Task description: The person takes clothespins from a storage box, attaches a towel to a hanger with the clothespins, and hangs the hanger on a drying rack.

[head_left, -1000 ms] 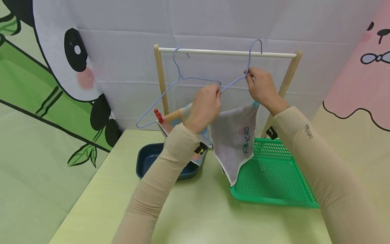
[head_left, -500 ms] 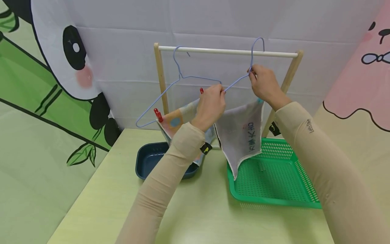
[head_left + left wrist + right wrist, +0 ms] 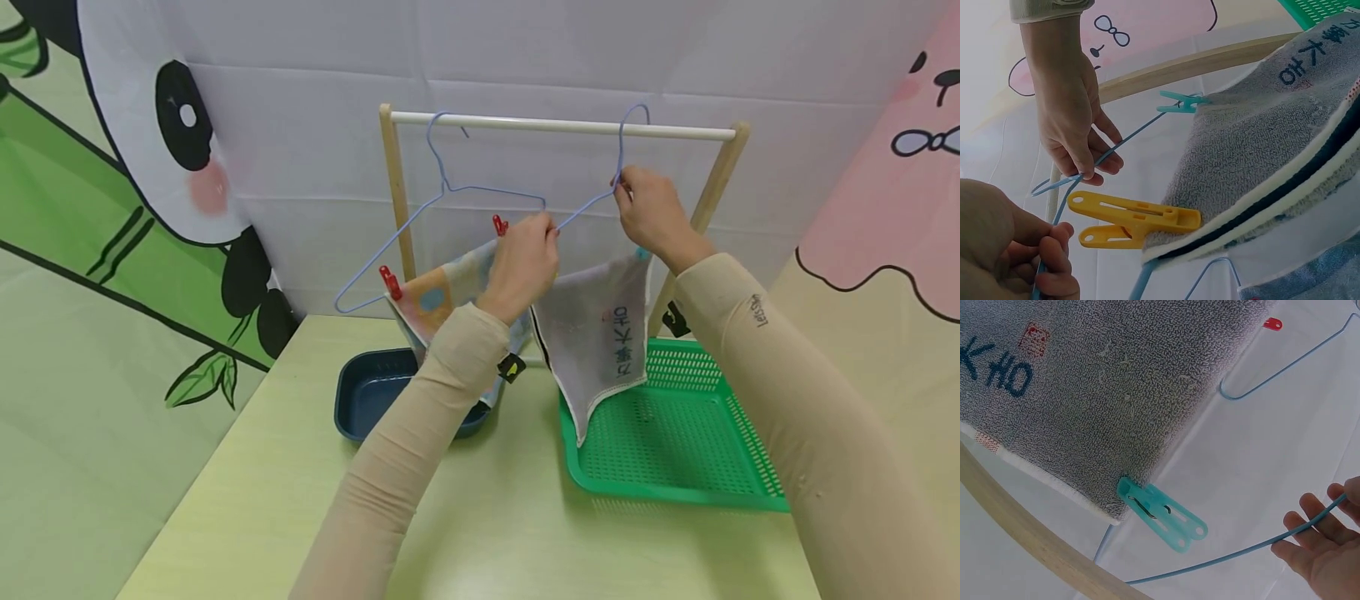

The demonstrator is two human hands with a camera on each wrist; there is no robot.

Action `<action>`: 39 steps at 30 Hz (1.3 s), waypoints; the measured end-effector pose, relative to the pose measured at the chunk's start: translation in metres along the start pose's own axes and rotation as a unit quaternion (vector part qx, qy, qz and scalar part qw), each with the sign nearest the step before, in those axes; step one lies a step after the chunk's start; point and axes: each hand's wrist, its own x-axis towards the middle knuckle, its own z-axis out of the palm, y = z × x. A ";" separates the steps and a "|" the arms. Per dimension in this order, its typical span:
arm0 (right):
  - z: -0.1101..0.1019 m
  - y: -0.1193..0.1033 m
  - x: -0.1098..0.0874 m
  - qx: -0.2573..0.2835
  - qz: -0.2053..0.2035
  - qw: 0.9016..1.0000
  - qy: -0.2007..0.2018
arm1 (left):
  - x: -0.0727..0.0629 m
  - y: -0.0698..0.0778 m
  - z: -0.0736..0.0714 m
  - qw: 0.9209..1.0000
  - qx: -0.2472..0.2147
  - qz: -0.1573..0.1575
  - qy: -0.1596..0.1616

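Note:
My left hand (image 3: pixel 525 262) grips one sloping arm of a blue wire hanger (image 3: pixel 587 207), while my right hand (image 3: pixel 658 212) pinches it just below its hook. That hook passes over the white rail (image 3: pixel 525 124) of a small wooden-legged rack. A grey towel (image 3: pixel 603 329) with dark lettering hangs from this hanger, held by a yellow clothespin (image 3: pixel 1132 219) and a teal clothespin (image 3: pixel 1161 512). To the left, a second blue hanger (image 3: pixel 397 237) hangs on the rail. It carries a patterned towel (image 3: pixel 435 298) with red clothespins (image 3: pixel 391 282), partly hidden behind my left hand and forearm.
On the table (image 3: pixel 255 500), a dark blue basin (image 3: pixel 352 379) stands under the patterned towel, partly covered by my left sleeve. A green perforated basket (image 3: pixel 675 492) sits at the right under the grey towel. A light cloth backdrop (image 3: pixel 525 50) hangs behind the rack.
Both hands have shifted slightly right with the grey towel's hanger. Its hook rose a little above the rail, then came down lower on it. The patterned towel's second red clothespin has come into view.

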 end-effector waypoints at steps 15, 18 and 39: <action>0.007 0.015 -0.009 0.002 0.027 0.999 -0.036 | -0.004 -0.001 0.017 1.000 0.000 -0.007 -0.009; 0.007 0.017 -0.010 0.002 0.030 0.999 -0.039 | -0.003 -0.001 0.021 1.000 0.000 0.000 -0.005; 0.001 0.027 -0.018 -0.016 0.049 0.998 -0.039 | -0.002 0.003 0.026 0.998 0.016 0.019 -0.056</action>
